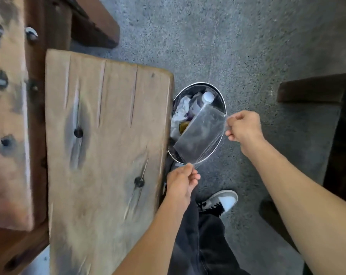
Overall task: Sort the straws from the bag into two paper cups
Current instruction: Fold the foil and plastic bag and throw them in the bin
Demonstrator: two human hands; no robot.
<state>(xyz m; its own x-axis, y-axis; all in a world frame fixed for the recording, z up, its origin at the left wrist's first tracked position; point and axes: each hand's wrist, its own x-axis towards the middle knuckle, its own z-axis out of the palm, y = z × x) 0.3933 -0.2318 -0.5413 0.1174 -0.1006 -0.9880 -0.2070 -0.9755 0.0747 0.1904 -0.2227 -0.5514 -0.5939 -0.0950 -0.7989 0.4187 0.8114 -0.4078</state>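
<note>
A clear plastic bag hangs stretched flat above a round metal bin on the floor. My left hand pinches the bag's near corner. My right hand pinches its far right corner. The bag looks empty; no straws show inside it. No straws or paper cups are in view.
The bin holds crumpled paper and a plastic bottle with a white cap. A worn wooden bench lies left of the bin, a wooden table further left. My shoe stands on the grey floor. Dark wooden furniture is at the right.
</note>
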